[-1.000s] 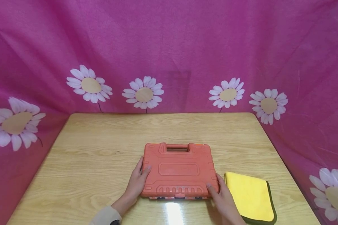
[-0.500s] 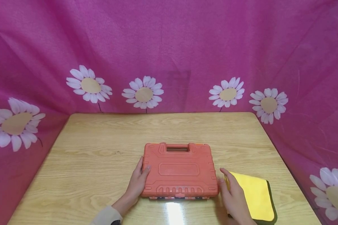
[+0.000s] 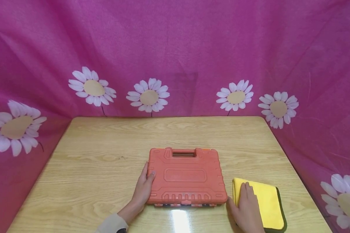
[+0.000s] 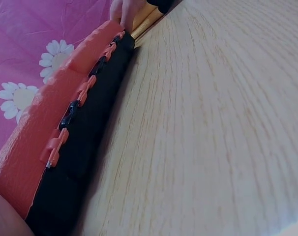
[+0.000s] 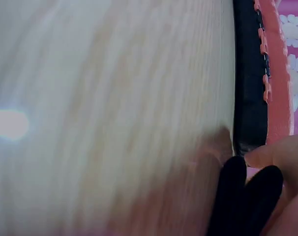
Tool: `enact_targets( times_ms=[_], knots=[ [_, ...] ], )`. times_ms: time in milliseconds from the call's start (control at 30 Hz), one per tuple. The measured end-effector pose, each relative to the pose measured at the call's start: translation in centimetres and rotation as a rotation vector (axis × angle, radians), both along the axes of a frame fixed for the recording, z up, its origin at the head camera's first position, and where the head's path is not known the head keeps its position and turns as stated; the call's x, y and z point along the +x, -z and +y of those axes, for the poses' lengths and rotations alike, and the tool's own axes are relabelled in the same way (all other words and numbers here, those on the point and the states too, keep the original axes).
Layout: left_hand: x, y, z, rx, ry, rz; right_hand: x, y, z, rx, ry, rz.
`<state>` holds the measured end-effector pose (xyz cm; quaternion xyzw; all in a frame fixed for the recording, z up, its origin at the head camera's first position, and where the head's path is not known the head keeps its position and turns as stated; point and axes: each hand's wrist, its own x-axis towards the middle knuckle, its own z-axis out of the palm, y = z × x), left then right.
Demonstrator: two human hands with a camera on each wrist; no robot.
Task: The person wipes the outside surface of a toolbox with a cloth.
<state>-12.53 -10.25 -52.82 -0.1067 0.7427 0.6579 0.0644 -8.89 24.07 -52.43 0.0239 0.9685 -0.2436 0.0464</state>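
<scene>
A red plastic carrying case (image 3: 185, 186) with a cut-out handle at its far side lies flat on the wooden table, lid closed. My left hand (image 3: 143, 187) grips its left side, thumb on the lid's edge and fingers along the side wall. The left wrist view shows the case's front side (image 4: 85, 132), with red latches over a black base. My right hand (image 3: 246, 207) rests on a folded yellow cloth (image 3: 266, 200) with dark green edging, fingers extended over it. Its thumb reaches toward the case's near right corner, right at it in the right wrist view.
The wooden table (image 3: 105, 145) extends around the case to its far edge. Behind and at both sides hangs a magenta curtain (image 3: 175, 48) printed with white daisies. A bright light reflection shows on the table in front of the case.
My right hand has let go of the case's right edge and moved right onto the yellow cloth. The left hand, case and cloth have stayed in place.
</scene>
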Motion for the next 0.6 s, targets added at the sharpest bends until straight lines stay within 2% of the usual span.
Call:
enact_targets(
  times_ms=[100,233,433,600],
  knots=[
    [0.1,-0.02,0.04,-0.009,0.0,0.004,0.04,0.35,0.05,0.037,0.003,-0.034],
    [0.09,-0.04,0.08,-0.014,-0.001,0.003,-0.02,0.33,0.34,0.032,-0.026,-0.042],
    [0.05,-0.02,-0.03,-0.015,0.001,0.002,-0.08,0.39,0.74,0.018,-0.051,-0.021],
    [0.05,0.02,-0.02,-0.007,0.006,0.006,-0.01,0.28,0.77,0.071,-0.085,0.002]
  ],
)
